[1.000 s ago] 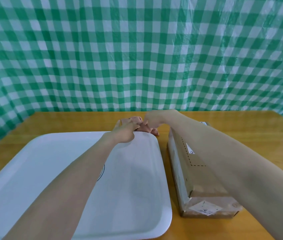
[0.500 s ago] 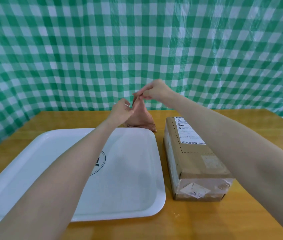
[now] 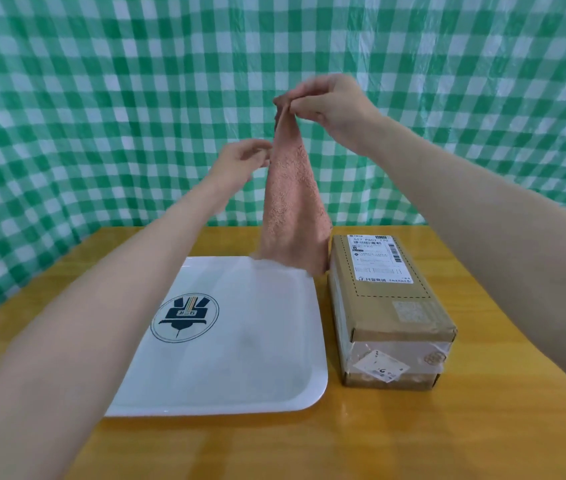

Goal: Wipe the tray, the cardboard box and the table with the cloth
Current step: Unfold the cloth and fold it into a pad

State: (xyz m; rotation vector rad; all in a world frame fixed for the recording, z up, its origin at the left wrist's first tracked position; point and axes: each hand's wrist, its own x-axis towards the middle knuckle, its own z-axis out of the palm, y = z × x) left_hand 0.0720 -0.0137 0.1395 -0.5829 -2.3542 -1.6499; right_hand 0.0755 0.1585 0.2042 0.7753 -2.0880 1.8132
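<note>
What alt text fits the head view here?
The right hand pinches a pink cloth by one corner, dangling it above a wooden table; the left hand is beside it. Below lie a white tray and a cardboard box.

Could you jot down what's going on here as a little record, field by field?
Cloth: pink cloth hanging in the air, pinched at its top corner
Right hand: right hand pinching the cloth
Left hand: left hand at the cloth's left edge, grip unclear
Tray: white tray flat on the table, round logo on it
Box: cardboard box right of the tray
Backdrop: green checked sheet
</note>
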